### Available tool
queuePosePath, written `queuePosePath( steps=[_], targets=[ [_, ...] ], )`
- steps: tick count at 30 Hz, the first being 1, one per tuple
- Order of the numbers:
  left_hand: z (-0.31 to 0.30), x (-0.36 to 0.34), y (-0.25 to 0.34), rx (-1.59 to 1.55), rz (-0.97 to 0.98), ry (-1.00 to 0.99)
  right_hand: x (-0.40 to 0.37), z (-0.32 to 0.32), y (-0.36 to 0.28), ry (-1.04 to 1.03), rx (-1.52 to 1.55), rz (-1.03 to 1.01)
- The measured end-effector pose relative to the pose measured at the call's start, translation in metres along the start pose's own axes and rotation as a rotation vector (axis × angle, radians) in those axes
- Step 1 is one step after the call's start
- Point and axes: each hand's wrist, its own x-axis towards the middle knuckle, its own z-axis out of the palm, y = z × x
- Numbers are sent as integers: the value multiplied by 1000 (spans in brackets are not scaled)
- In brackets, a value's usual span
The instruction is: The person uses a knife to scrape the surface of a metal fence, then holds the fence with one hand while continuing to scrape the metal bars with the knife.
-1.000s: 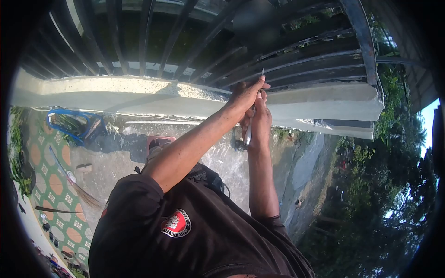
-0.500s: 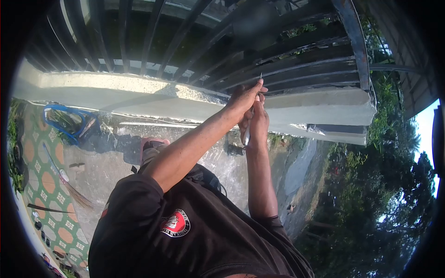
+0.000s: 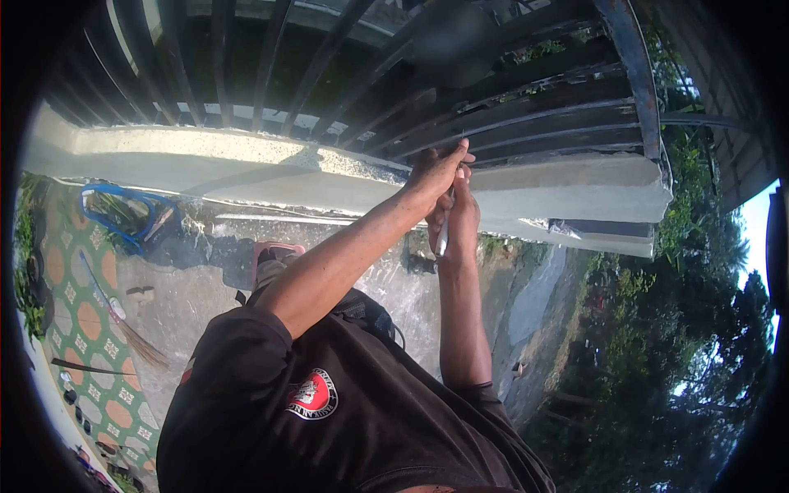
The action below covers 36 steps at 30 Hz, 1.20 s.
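Observation:
My left hand (image 3: 437, 174) reaches up close to the dark bars, its thumb and index finger pinched together; what they hold, if anything, I cannot make out. A thin point shows just beyond those fingertips. Right below and against it, my right hand (image 3: 460, 215) is closed, with a slim white-handled tool (image 3: 443, 238) sticking out of the palm toward the wrist. The tool's other end is hidden behind the fingers. Both hands overlap the pale concrete ledge (image 3: 567, 189) in this view, beside the lower ends of the metal bars (image 3: 559, 119).
A rusty upright post (image 3: 637, 74) ends the railing on the right. Below lie a blue looped object (image 3: 136, 234), a reddish seat-like object (image 3: 271, 251), a broom (image 3: 140, 345) and green-orange tiles (image 3: 82, 320). Trees (image 3: 657, 353) grow at the right.
Both hands stay together at nearly the same place by the bars. The tool's white handle has tilted slightly in my right hand, and the point beyond the left fingertips shows less clearly.

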Motion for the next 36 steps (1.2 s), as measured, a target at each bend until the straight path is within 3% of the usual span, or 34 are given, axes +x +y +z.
queuePosePath(
  steps=[3, 7, 9, 11, 14, 16, 19, 21, 24, 27, 29, 31, 34, 36],
  targets=[
    [-3, 7, 1, -23, 1, 60, 3, 2, 0, 5, -1, 48],
    [-2, 2, 2, 23, 36, -22, -2, 1, 2, 16, -1, -49],
    [-1, 6, 3, -17, -21, 57, 6, 3, 2, 10, 47, 5],
    [2, 6, 5, 26, 70, -30, -2, 8, -7, 64, -65, 27],
    [1, 1, 8, 29, 21, 15, -1, 3, -6, -31, 43, -23],
    [-4, 11, 1, -33, -3, 48, -6, 7, -5, 32, -18, 8],
    [1, 7, 3, 6, 98, -27, -5, 13, -5, 78, -77, -12],
    [1, 4, 6, 18, 8, -9, -2, 4, -6, 1, 49, -28],
    [-2, 13, 4, -31, -23, 19, -1, 13, -10, 93, -71, 11],
    [16, 1, 20, 78, 137, -48, -12, 13, -20, 70, -46, -126],
    [20, -9, 25, 40, 102, -86, -16, 8, -26, 33, -5, -102],
    [14, -7, 25, 90, 55, 5, -8, 6, -22, 35, -29, -47],
    [-12, 29, -26, -9, 3, 103, 16, -6, 11, -3, -22, 79],
    [-17, 21, -16, 20, -4, 87, 16, 2, 11, 1, -57, 88]
  ],
)
